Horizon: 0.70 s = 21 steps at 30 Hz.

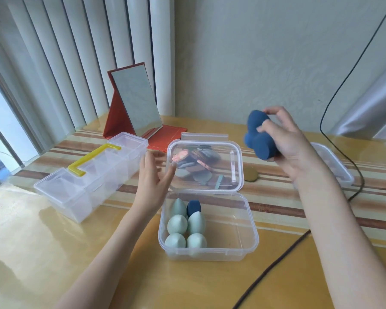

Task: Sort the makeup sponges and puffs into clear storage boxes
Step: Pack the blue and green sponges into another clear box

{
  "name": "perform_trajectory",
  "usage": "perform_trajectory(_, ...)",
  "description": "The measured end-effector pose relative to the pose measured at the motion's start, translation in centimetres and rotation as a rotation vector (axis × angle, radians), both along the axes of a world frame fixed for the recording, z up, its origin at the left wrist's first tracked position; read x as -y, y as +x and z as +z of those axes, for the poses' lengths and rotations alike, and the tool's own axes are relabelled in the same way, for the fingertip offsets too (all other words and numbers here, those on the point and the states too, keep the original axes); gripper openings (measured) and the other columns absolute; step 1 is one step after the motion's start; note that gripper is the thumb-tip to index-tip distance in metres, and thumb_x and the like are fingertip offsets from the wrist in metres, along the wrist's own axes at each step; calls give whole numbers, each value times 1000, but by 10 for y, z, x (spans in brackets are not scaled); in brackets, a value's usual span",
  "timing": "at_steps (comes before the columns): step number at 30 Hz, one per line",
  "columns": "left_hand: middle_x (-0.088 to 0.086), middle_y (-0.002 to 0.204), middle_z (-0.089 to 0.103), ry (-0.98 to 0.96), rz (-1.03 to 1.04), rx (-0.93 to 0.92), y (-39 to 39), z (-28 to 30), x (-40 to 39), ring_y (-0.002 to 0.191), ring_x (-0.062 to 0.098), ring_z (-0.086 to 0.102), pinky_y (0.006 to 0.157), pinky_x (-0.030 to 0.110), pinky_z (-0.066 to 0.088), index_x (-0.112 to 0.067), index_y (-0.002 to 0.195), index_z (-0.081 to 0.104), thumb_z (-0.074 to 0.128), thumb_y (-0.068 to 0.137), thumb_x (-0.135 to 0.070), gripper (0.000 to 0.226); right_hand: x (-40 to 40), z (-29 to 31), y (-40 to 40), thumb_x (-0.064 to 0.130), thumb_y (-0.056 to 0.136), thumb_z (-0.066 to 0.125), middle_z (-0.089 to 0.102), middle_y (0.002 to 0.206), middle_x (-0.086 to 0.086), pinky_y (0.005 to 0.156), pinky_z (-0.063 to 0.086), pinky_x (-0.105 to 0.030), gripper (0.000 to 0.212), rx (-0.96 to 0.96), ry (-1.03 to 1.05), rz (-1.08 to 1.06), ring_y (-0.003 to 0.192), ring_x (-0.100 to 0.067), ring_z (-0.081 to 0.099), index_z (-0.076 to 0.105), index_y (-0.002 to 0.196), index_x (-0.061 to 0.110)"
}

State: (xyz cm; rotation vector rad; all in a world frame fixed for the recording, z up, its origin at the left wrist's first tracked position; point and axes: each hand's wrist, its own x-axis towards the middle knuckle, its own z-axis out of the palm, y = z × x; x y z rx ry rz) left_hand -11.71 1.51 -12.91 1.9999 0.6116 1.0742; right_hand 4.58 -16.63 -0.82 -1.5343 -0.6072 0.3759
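Note:
My right hand is raised above the table at the right and grips a bunch of dark blue makeup sponges. My left hand hovers with fingers spread and nothing in it, just left of the raised lid of a clear storage box. Inside that box, along its left side, stand several pale green egg-shaped sponges and one dark blue sponge. Through the lid I see a pile of flat puffs in mixed colours behind it.
A long clear divided box with a yellow handle lies at the left. A red folding mirror stands at the back. Another clear box sits behind my right arm. A black cable runs across the table's right side. A gold disc lies near the lid.

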Motion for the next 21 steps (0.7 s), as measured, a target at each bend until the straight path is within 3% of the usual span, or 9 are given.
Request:
perform_trajectory(2, 6, 117, 50, 296, 84, -36, -4, 9, 4, 112, 24, 45, 100, 33, 36, -7, 119, 48, 44, 96, -37, 37, -2, 5, -27, 8, 88, 49, 56, 81, 6, 42, 38, -15, 23, -248, 124, 238, 52, -7, 54, 52, 94, 30)
perform_trajectory(4, 7, 122, 51, 438, 7, -21, -6, 26, 14, 115, 21, 44, 101, 27, 31, -6, 125, 46, 37, 96, -37, 43, -10, -7, -42, 5, 91, 44, 49, 82, -1, 33, 35, -14, 23, -433, 141, 394, 43, -9, 46, 52, 97, 25)
perform_trajectory(7, -3, 121, 52, 388, -298, -43, -2, 44, 36, 116, 17, 47, 98, 30, 38, -12, 131, 43, 39, 95, -42, 48, -21, -28, -47, 7, 80, 51, 51, 80, -7, 28, 27, -13, 25, -590, 148, 502, 50, -13, 31, 56, 98, 24)
perform_trajectory(11, -6, 122, 55, 257, -370, -45, 6, 37, 47, 117, 12, 51, 96, 36, 44, -15, 129, 44, 54, 92, -39, 46, -22, -46, -42, 9, 82, 51, 56, 76, -10, 27, 27, -13, 20, -723, 205, 531, 55, -15, 37, 57, 98, 20)
perform_trajectory(16, -8, 121, 58, 204, -415, -35, 7, 34, 46, 111, 3, 55, 93, 25, 45, -15, 129, 46, 57, 94, -20, 37, -19, -62, -31, 11, 65, 75, 59, 85, -13, 27, 33, -15, 56, -833, 275, 652, 60, -16, 45, 48, 114, 14)
perform_trajectory(19, -6, 104, 63, 184, -366, 1, 8, 33, 46, 79, 4, 55, 75, 17, 41, -16, 121, 52, 46, 96, -9, 27, -14, -63, -26, 10, 73, 64, 59, 89, -7, 27, 32, -15, 35, -787, 295, 576, 61, -14, 38, 57, 105, 21)
perform_trajectory(21, -1, 89, 59, 188, -332, 42, 8, 32, 45, 75, 12, 50, 72, 22, 40, -17, 113, 55, 40, 93, -8, 26, -8, -59, -26, 7, 84, 49, 59, 92, -4, 29, 33, -15, 37, -676, 226, 508, 59, -13, 37, 60, 110, 32)
